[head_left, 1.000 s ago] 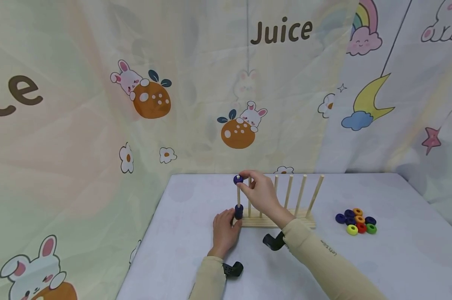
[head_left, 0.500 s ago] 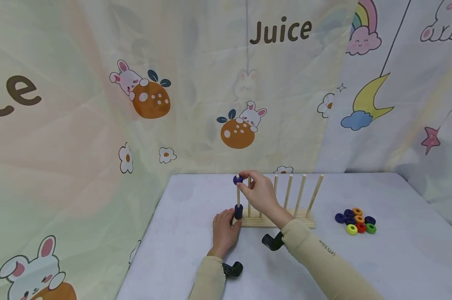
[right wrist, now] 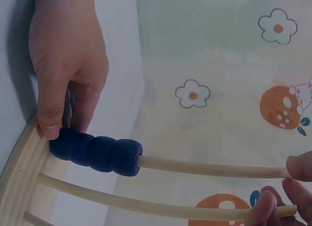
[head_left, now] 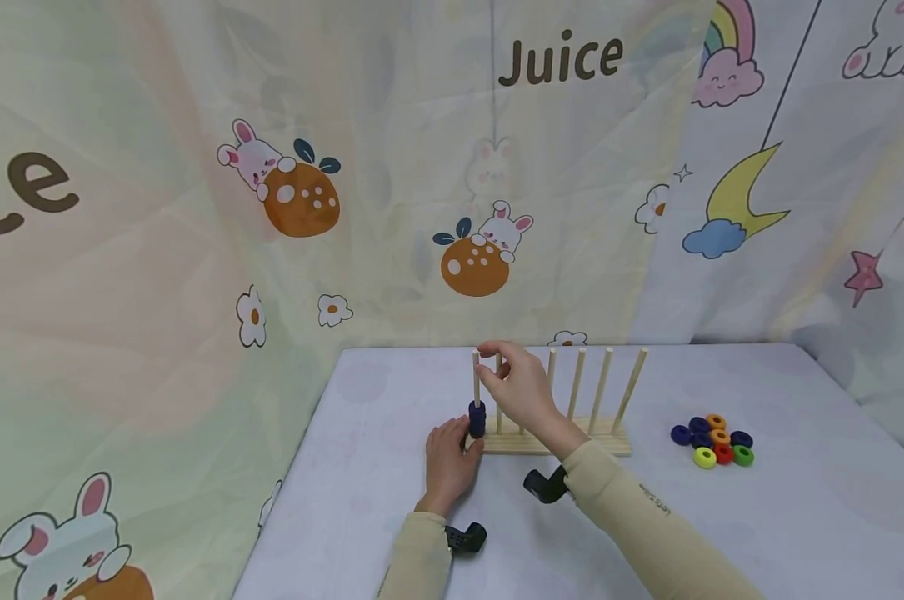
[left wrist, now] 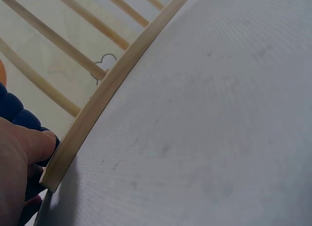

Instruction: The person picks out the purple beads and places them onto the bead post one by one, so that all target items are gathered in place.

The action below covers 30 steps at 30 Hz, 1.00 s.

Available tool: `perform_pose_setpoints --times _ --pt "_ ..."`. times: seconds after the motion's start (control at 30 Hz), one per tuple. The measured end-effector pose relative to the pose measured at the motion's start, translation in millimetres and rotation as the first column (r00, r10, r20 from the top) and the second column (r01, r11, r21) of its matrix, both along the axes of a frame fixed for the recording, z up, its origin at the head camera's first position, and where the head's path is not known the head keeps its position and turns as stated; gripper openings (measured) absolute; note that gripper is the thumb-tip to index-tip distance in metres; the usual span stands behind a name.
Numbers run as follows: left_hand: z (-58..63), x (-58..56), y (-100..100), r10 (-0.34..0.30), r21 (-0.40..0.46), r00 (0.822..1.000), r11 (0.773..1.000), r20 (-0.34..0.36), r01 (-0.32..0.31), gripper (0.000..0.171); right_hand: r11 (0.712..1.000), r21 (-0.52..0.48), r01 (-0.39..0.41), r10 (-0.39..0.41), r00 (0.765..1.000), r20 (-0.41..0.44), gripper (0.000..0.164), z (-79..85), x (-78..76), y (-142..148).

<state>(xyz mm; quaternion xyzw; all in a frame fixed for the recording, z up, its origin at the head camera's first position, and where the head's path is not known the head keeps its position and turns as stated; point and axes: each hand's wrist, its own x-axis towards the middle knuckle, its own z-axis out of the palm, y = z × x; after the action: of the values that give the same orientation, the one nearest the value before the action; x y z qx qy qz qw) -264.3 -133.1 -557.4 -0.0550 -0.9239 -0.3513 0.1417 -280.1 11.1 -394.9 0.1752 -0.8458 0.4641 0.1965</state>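
Several dark blue rings (head_left: 477,419) are stacked at the bottom of the leftmost peg (right wrist: 214,167) of a wooden peg rack (head_left: 556,446). My left hand (head_left: 452,465) holds the left end of the rack's base, its thumb on the front beside the lowest ring; the fingers behind are partly hidden. At the top of the same peg is my right hand (head_left: 522,383), thumb and index finger on either side of the peg's tip with no ring between them. The left wrist view shows the left thumb (left wrist: 41,145) against the base, next to the blue rings.
To the right of the rack, loose rings (head_left: 710,442) in blue, orange, yellow, red and green lie in a cluster on the white tabletop (head_left: 811,508). The other upright pegs (head_left: 601,387) fan out rightward. A printed curtain (head_left: 392,167) hangs behind the table.
The blue ring that my right hand pinched at the peg's top has dropped onto the stack below, making it taller. Both hands have stayed in place.
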Motion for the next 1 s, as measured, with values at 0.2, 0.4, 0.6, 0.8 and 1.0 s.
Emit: perform_pose_setpoints --times 0.2,0.4,0.6,0.8,1.0 --pt "0.5 -0.2 1.1 -0.006 -0.004 1.0 1.0 -0.006 0.006 0.047 0.99 -0.142 -0.022 0.018 0.999 -0.029 0.022 6.3 4.3 5.4" --pt "1.8 0.5 2.1 0.002 -0.009 1.0 1.0 -0.009 -0.002 0.046 0.967 -0.247 -0.055 0.029 0.994 -0.107 0.015 8.9 9.4 11.1" --pt "1.6 0.4 1.6 0.006 -0.008 1.0 1.0 0.0 -0.006 0.046 0.966 -0.256 -0.041 0.033 0.999 -0.036 0.012 1.3 14.2 13.0" --pt "0.5 0.0 1.5 0.005 -0.003 1.0 1.0 -0.023 -0.005 0.046 0.965 -0.259 -0.043 0.043 0.999 -0.007 0.012 -8.1 17.7 16.6" --pt "0.4 -0.3 1.2 -0.003 0.001 0.999 1.0 -0.052 0.003 0.044 0.969 -0.249 -0.007 0.016 0.999 0.031 0.013 -17.7 21.4 18.1"
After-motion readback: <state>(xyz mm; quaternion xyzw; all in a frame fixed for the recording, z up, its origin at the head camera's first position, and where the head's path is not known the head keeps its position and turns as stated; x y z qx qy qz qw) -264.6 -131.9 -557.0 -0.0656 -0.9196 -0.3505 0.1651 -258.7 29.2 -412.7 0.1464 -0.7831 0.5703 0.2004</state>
